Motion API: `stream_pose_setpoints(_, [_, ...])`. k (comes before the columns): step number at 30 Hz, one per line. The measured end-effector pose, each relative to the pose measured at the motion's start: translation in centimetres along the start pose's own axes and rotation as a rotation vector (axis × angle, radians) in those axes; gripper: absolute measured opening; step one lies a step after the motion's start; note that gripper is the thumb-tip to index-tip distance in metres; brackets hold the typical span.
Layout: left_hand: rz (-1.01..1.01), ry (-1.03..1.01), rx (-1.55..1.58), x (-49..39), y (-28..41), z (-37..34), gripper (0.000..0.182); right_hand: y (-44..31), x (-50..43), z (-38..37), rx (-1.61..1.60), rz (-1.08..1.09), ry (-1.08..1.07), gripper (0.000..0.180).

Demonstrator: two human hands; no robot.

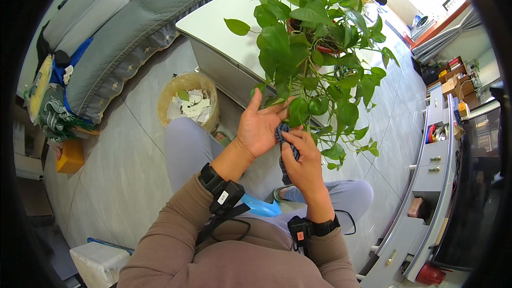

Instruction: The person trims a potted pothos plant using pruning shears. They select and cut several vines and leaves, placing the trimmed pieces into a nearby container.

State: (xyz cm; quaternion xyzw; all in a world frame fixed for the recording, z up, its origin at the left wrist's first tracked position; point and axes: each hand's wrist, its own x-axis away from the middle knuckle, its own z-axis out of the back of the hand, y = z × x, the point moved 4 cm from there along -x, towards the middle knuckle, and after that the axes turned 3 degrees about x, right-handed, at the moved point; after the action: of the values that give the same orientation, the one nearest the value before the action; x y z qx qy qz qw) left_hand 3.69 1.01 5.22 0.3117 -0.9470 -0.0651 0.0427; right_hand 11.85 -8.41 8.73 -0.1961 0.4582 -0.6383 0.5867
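Note:
A leafy pothos plant (pixel 312 48) in a reddish pot stands on a white table (pixel 224 20), its vines trailing over the near edge. My left hand (pixel 262 126) is palm up beneath the lower leaves, with fingers spread behind a leaf (pixel 299 110). Close beside it, my right hand (pixel 302 158) pinches a dark blue-grey cloth (pixel 285 166) between thumb and fingers; part of the cloth hangs below. The cloth's upper end is near the left palm. Leaves partly cover the left fingertips, so whether they grip a leaf or stem is hidden.
A lined waste bin (pixel 162 106) holding paper scraps and a leaf stands left of the table. Behind lies a grey covered sofa (pixel 120 28). A blue plastic seat (pixel 260 206) shows between my legs. Grey drawer cabinets (pixel 430 168) and a television (pixel 472 192) are at right.

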Motion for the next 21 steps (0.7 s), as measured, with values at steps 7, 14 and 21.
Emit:
stream_pose_setpoints(7, [-0.168,0.115,-0.291,-1.0,1.5,0.6,0.056,-0.9,1.2,1.8,-0.16,-0.137,-0.407,0.022])
stream_pose_setpoints(14, [-1.086,0.37,-1.503,1.6,3.0,-3.6,0.038,-1.9,0.0,3.9,-0.203,-0.104,-0.224,0.021])
stream_pose_setpoints(21, [-0.81,0.489,-1.845,-1.0,3.6,-3.6,0.032,-1.6,-0.7,4.3,-0.256,-0.122,-0.107,0.021])
